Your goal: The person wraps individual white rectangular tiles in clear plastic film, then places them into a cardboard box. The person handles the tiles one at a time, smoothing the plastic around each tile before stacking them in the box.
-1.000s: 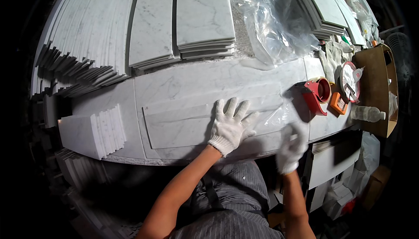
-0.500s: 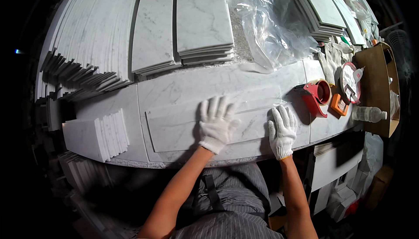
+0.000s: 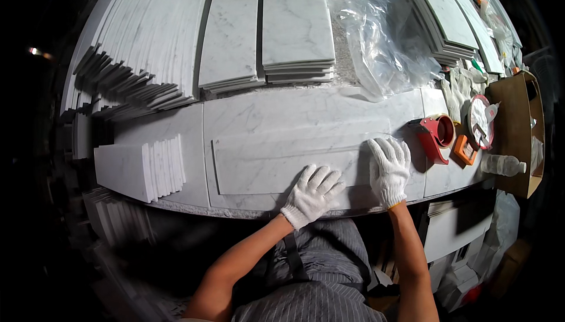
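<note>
One tile stack (image 3: 138, 170) stood left; one slab (image 3: 265, 175) lay flat rightward. Left hand (image 3: 313, 195): fingers were open, spread, over slab's near edge, contact unclear. Right hand (image 3: 390, 172): fingers were open, closer together, at slab's right end. Then one tape dispenser (image 3: 434, 142), one bottle (image 3: 504, 165).

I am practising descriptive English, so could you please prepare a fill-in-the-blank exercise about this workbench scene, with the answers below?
1. The gloves on the left hand and the right hand are ____ in colour.
2. The red tape dispenser is nearer to the ____ hand than to the other.
3. The short row of tiles stands to the ____ of both hands.
4. The cardboard box is ____ in colour.

Missing words: white; right; left; brown.
</note>
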`<state>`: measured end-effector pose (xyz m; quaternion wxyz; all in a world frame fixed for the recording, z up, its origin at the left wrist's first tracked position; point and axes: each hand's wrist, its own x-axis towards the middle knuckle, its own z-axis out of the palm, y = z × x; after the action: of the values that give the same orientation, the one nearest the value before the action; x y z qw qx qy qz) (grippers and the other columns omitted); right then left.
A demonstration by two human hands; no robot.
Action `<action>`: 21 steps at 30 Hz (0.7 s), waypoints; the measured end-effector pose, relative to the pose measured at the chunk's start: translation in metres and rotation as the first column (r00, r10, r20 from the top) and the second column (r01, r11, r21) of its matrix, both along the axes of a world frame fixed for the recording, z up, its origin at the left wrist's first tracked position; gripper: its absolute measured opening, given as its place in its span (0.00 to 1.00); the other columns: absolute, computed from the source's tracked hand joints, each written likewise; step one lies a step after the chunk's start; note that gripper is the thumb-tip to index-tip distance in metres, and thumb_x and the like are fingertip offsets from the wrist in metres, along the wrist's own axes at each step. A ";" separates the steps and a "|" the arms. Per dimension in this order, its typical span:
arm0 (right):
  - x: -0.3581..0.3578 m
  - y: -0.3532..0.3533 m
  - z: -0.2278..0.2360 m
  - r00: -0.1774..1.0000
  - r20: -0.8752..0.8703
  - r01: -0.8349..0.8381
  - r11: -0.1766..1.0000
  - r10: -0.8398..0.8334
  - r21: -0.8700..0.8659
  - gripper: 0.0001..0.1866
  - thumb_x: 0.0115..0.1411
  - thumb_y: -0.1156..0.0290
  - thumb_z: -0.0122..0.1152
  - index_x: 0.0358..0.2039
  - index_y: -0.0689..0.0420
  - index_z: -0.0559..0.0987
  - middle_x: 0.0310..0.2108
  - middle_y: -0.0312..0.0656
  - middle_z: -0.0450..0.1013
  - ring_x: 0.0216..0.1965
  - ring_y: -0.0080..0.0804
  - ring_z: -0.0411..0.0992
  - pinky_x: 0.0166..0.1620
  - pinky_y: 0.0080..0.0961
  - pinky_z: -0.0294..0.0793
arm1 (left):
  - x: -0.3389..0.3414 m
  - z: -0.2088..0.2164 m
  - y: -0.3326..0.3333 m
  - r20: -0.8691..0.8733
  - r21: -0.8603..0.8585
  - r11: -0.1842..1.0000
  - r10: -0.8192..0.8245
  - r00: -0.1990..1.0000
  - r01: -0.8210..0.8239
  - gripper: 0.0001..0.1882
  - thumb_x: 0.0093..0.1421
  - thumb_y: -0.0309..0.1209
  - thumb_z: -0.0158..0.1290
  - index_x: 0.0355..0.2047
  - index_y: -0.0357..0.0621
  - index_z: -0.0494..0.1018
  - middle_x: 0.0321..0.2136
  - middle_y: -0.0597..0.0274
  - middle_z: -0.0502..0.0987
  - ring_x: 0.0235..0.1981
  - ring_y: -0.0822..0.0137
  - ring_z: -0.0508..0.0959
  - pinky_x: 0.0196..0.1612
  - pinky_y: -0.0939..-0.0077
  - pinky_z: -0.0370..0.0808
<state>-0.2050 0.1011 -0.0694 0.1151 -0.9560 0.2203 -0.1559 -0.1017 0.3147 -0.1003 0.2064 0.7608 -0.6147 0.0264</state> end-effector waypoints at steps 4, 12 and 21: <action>0.012 -0.005 0.010 1.000 -0.027 0.003 1.000 -0.003 -0.016 0.20 0.56 0.61 0.65 0.49 0.48 0.80 0.48 0.39 0.74 0.55 0.43 0.67 0.64 0.49 0.58 | -0.001 -0.003 0.003 0.039 -0.014 1.000 -0.012 0.999 0.013 0.23 0.50 0.46 0.59 0.48 0.57 0.77 0.57 0.66 0.69 0.62 0.59 0.64 0.64 0.53 0.62; 0.013 -0.005 0.004 0.998 -0.064 -0.008 0.999 0.006 -0.035 0.22 0.57 0.60 0.64 0.52 0.49 0.77 0.51 0.40 0.73 0.58 0.45 0.67 0.66 0.49 0.57 | -0.034 0.017 0.052 -0.024 0.111 0.994 0.024 0.999 -0.021 0.22 0.50 0.44 0.61 0.46 0.55 0.76 0.53 0.67 0.70 0.59 0.63 0.65 0.63 0.57 0.63; 0.003 -0.001 -0.023 0.999 0.033 -0.004 0.998 0.006 -0.056 0.23 0.59 0.60 0.61 0.56 0.49 0.75 0.56 0.43 0.69 0.61 0.46 0.63 0.67 0.50 0.55 | -0.078 0.031 0.140 -0.463 0.699 0.653 0.724 0.512 -0.292 0.20 0.54 0.42 0.64 0.43 0.44 0.78 0.36 0.57 0.80 0.39 0.55 0.80 0.45 0.62 0.76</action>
<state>-0.2017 0.1005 -0.0924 0.0923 -0.9566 0.2115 -0.1777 -0.1799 0.4543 -0.0695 0.1860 0.8838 -0.1991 -0.3802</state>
